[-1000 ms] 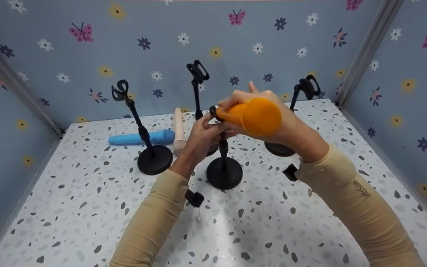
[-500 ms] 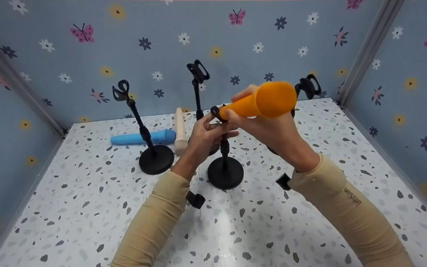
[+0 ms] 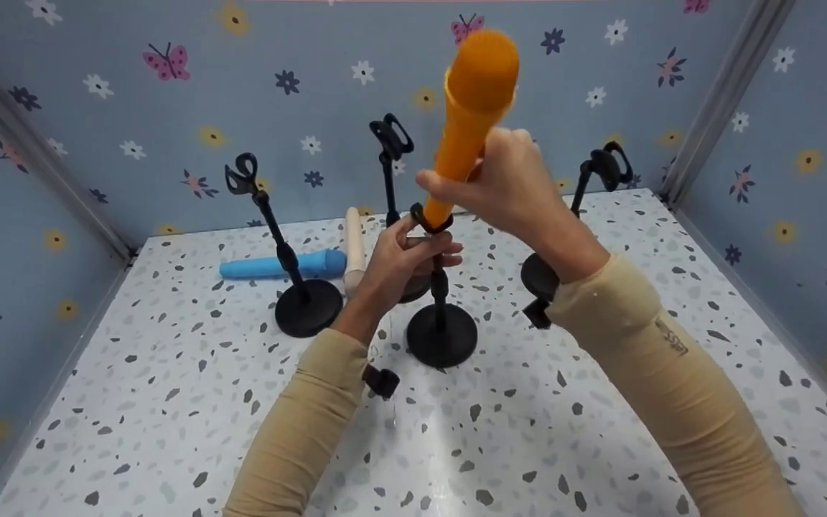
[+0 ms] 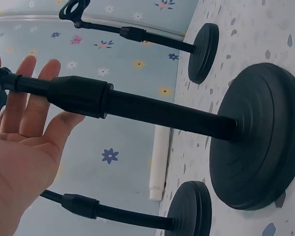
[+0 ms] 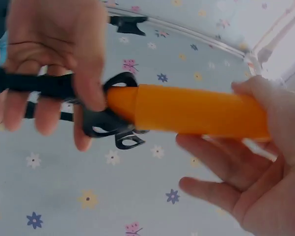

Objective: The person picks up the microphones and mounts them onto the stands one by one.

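Observation:
An orange microphone [image 3: 467, 122] stands nearly upright, head up, its narrow end inside the black clip [image 5: 100, 123] of the nearest microphone stand [image 3: 442, 336]. My right hand [image 3: 514, 187] grips the microphone's handle with thumb and fingers. Just below, my left hand [image 3: 399, 258] holds the stand at its clip; in the right wrist view the thumb lies against the clip and the fingers pass behind the pole. The stand's pole and round base show in the left wrist view, with the left hand [image 4: 29, 123] at the top end.
Other black stands are at the left [image 3: 308, 309], behind the hands [image 3: 390, 143] and at the right [image 3: 606, 166]; their clips hold nothing. A blue microphone [image 3: 255, 268] and a beige microphone [image 3: 354, 240] lie on the speckled table [image 3: 205, 402]. Flowered panels [image 3: 313, 108] enclose the sides and back.
The right hand has swung the orange microphone from pointing toward the camera to nearly upright, its head rising. Its narrow end stays at the clip. The left hand has kept its place at the stand.

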Available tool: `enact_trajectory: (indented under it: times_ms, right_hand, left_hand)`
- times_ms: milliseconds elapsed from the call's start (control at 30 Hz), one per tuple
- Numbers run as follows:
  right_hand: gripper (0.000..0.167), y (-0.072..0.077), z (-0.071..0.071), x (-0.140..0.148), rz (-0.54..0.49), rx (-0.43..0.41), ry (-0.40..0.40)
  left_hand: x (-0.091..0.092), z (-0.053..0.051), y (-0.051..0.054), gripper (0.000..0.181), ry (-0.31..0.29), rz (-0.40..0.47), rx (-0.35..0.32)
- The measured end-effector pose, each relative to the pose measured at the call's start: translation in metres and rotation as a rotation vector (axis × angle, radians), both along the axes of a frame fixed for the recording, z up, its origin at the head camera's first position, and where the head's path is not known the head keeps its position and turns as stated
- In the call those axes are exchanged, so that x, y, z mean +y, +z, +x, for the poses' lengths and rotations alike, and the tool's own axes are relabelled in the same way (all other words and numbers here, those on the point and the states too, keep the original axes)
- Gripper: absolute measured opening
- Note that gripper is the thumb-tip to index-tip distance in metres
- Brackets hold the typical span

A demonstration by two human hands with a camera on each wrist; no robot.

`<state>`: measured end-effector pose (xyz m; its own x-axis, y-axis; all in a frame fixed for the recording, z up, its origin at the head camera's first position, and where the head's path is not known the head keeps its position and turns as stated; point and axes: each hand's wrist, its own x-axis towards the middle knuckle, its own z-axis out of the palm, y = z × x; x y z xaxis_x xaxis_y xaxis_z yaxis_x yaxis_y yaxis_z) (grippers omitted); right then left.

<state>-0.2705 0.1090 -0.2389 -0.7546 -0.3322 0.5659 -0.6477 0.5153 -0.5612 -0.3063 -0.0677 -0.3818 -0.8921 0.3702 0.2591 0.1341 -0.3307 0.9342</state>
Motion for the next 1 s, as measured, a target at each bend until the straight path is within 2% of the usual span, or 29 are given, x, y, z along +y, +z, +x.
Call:
enact_trajectory:
  times_ms: [100,167,267,300,433,600,667,733,867,933,1000]
  right_hand:
    - [0.027,-0.018,0.014,0.014,0.048,0.173,0.246]
    - [0.029,-0.029,0.023,0.025,0.109,0.273,0.355]
    - [0.036,-0.042,0.030,0.036,0.227,0.382,0.411]
    - [0.037,-0.044,0.030,0.038,0.245,0.387,0.415]
    - [0.037,-0.048,0.032,0.038,0.255,0.391,0.380]
    - [0.031,-0.050,0.038,0.030,0.126,0.395,0.249]
    - [0.028,-0.052,0.041,0.024,0.043,0.433,0.203]
    - [0.026,-0.053,0.043,0.018,-0.039,0.474,0.167]
    - [0.025,-0.059,0.045,0.013,-0.183,0.474,0.119]
    - [0.024,-0.063,0.045,0.014,-0.226,0.444,0.093]
    - [0.024,-0.069,0.045,0.015,-0.263,0.421,0.074]
  left_hand:
    - [-0.001,-0.001,0.000,0.046,-0.021,0.008,-0.027]
    - [-0.001,-0.002,0.002,0.051,-0.027,-0.030,-0.015]
    - [-0.004,-0.006,0.006,0.064,-0.018,-0.131,0.030]
    - [-0.005,-0.007,0.008,0.067,-0.019,-0.158,0.042]
    - [-0.009,-0.011,0.013,0.067,-0.005,-0.214,0.057]
    - [-0.009,-0.015,0.008,0.063,0.018,-0.215,0.087]
    - [-0.009,-0.015,0.006,0.063,0.031,-0.216,0.130]
    - [-0.009,-0.017,0.004,0.062,0.068,-0.236,0.210]
    - [-0.007,-0.019,0.002,0.059,0.150,-0.262,0.365]
    - [-0.006,-0.019,0.002,0.060,0.164,-0.240,0.393]
    - [-0.004,-0.017,0.003,0.062,0.160,-0.215,0.384]
